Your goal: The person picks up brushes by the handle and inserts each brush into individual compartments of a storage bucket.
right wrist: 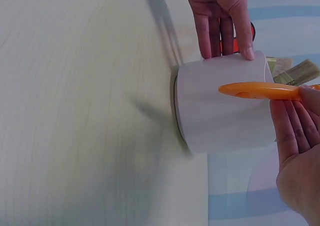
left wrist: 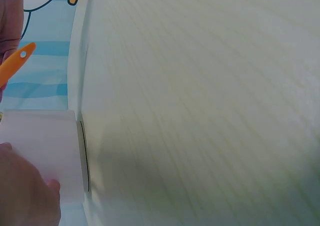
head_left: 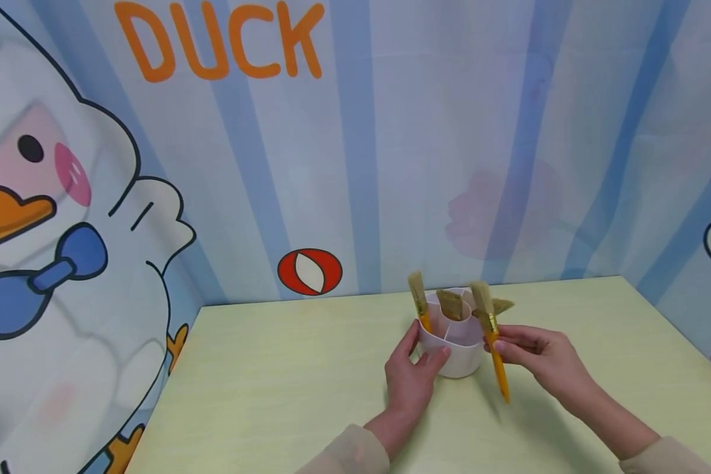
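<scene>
A white round holder (head_left: 459,361) with inner compartments stands upright on the table. My left hand (head_left: 411,385) grips its left side, thumb on the near wall. In the right wrist view, the left hand's fingers (right wrist: 214,34) lie along the wall. My right hand (head_left: 548,359) pinches a paintbrush (head_left: 500,375) with an orange handle, bristles up, just right of the holder. The handle's end also shows in the left wrist view. A second brush (head_left: 417,296) leans in the left compartment, and another brush (head_left: 450,305) sits in the central one. More bristles (head_left: 502,306) show behind the held brush.
The pale yellow table (head_left: 272,382) ends at a printed cloth backdrop (head_left: 308,164) with stripes, a duck figure and orange lettering. A red and white oval (head_left: 326,271) is printed just above the back edge.
</scene>
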### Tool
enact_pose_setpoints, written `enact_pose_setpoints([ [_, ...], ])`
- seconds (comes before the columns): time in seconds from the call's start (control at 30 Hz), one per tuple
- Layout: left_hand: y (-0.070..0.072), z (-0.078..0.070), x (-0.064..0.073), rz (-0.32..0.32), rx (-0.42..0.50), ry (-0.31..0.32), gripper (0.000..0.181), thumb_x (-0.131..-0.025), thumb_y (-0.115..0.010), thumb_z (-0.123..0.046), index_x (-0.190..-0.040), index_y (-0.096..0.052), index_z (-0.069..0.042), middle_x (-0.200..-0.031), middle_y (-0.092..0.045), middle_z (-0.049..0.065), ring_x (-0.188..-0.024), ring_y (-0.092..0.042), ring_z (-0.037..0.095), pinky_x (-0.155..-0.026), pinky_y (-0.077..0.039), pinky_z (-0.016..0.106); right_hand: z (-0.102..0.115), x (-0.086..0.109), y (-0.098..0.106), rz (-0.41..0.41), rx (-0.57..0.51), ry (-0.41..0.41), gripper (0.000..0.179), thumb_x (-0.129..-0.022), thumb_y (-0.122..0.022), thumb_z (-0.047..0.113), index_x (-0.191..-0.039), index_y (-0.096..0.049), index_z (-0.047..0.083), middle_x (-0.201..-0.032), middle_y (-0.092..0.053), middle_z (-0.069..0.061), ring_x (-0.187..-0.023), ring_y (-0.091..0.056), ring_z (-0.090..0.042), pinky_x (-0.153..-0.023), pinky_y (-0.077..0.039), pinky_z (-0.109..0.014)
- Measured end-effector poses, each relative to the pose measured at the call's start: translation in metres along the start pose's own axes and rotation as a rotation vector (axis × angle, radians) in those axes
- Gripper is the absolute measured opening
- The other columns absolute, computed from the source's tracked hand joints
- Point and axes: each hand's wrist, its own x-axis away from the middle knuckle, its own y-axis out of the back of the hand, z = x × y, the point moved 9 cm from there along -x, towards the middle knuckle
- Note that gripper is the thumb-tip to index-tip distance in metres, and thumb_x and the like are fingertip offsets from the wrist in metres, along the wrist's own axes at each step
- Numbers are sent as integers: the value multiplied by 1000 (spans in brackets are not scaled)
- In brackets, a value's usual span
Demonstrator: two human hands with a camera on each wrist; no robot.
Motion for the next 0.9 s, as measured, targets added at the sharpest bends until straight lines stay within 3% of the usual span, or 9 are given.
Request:
enact_pose_setpoints([
  [0.4,0,-2,2,3,-35,1,71,-94,-85,-21,-156,-54,-4,-158,-56,12,-146,-53,37,-107,-55,43,-10,-10,18,-34,20,-27,50,-106,-70,17,-143,-58,-14,-115,-81,-5,-101,-78,-8,-87,-64,-25],
  [0.57,0,-1,2,0,-38,4,71,-94,-85,-21,-156,-54,-5,-158,-56,12,-146,-53,37,-107,-56,43,-10,-17,23,-55,-35,-11,51,-106,-69,14,-143,-55,-18,-111,-82,0,-99,-78,-7,-86,-64,-25],
  [0.9,1,-4,1,-10,-20,-20,69,-93,-85,-18,-154,-56,-2,-156,-58,15,-144,-55,37,-106,-56,43,-4,-17,11,-79,-142,-19,47,-106,-69,15,-140,-59,-15,-106,-82,6,-99,-79,-10,-85,-64,-26],
])
